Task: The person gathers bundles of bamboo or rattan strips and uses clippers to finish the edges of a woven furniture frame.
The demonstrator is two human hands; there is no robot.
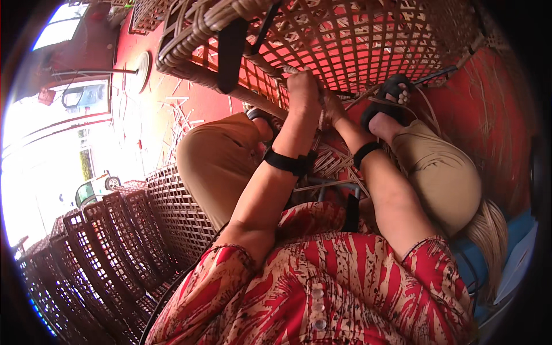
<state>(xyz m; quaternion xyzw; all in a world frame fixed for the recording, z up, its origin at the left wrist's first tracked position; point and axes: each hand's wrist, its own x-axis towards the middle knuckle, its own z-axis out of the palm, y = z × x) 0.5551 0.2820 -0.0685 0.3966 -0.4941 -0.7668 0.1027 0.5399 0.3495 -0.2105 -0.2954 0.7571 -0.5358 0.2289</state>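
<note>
A large woven rattan piece [374, 43], with an open lattice and a thick wrapped rim, stands in front of me. At its lower edge my left hand [303, 91] is closed in a fist, with a pale rattan strand [292, 69] at its knuckles. My right hand [330, 109] is close beside it, just right of the left wrist. Its fingers look curled, but what they grip is hidden by the left hand and forearm. Loose strands [428, 112] trail near my right foot. Black straps cross both forearms.
Cut rattan pieces [178, 123] litter the red floor [480, 103] and lie between my legs. Several dark woven panels [98, 259] stand in a row at the left. A bundle of strands [487, 247] hangs over something blue at the right. A round-based stand [144, 72] is farther left.
</note>
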